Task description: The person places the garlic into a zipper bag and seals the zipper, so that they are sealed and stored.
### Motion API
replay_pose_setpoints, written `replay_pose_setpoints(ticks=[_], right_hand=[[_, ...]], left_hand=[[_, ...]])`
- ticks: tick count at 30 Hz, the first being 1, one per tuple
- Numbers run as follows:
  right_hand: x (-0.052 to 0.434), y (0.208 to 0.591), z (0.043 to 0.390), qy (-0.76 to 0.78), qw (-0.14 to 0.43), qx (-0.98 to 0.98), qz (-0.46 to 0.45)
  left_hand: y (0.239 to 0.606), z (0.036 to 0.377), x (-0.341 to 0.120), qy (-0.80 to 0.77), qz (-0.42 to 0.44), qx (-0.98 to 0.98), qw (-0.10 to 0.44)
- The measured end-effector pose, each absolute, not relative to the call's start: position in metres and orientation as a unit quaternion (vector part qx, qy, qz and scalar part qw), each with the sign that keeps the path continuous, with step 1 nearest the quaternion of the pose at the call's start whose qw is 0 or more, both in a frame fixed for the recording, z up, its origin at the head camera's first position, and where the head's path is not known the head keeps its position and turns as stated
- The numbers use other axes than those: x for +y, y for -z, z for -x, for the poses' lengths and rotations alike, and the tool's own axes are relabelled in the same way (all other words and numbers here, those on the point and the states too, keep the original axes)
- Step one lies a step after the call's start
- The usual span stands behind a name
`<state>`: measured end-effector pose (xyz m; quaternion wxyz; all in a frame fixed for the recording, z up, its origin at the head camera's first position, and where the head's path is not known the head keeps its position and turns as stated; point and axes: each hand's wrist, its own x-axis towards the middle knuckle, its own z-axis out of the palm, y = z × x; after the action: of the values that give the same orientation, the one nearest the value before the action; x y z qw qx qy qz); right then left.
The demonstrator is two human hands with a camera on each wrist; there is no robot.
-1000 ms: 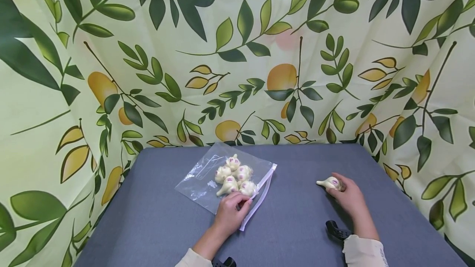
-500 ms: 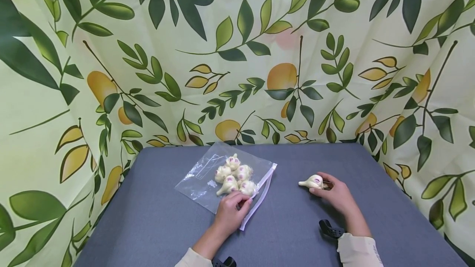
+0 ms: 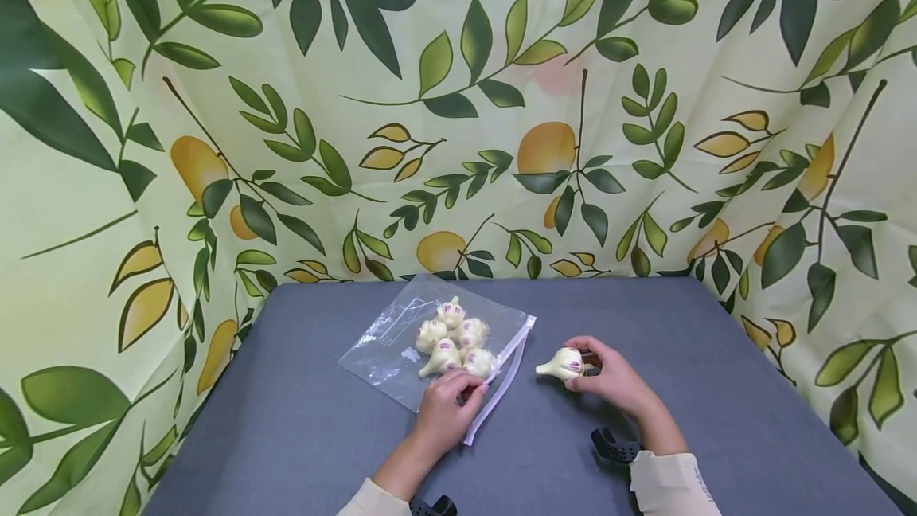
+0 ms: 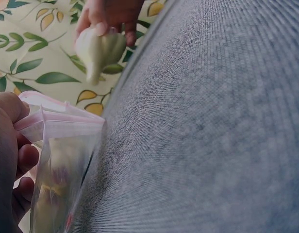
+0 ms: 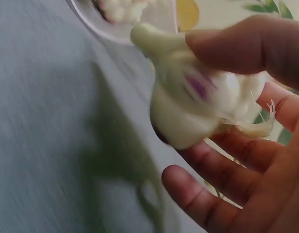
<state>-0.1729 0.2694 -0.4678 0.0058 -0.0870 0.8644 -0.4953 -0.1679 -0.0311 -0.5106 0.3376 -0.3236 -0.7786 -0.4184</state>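
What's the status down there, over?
Left hand holds clear bag by edge. Right hand holds garlic bulb, apart from bag. Five bulbs visible inside. Nothing seen in the way.

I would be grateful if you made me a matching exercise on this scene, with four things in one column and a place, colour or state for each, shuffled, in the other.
Column 1
1. Left hand
2. Right hand
3. Clear bag
4. Table

Column 2
A. Holds a single garlic bulb, outside the bag
B. Grey-blue, beneath the bag
C. Holds the bag at its zip edge
D. Transparent, with several bulbs inside

Right pairs: 1-C, 2-A, 3-D, 4-B.
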Motion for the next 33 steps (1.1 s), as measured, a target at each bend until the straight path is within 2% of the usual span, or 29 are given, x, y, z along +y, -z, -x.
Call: replay_pose_setpoints(ticks=[8,12,25,33], right_hand=[[0.230,0.470,0.171,0.514,0.051,0.846,0.131],[0.214,0.473,0.170,0.517,0.056,0.842,0.143],[0.177,0.490,0.172,0.525,-0.031,0.849,0.052],[0.166,0.491,0.170,0.568,-0.012,0.822,0.032]], left_hand=[[0.510,0.167,-0.032,0.421,0.323,-0.779,0.333],[0.510,0.167,-0.032,0.422,0.324,-0.778,0.333],[0.510,0.166,-0.031,0.426,0.318,-0.783,0.322],[0.509,0.165,-0.031,0.426,0.318,-0.784,0.320]])
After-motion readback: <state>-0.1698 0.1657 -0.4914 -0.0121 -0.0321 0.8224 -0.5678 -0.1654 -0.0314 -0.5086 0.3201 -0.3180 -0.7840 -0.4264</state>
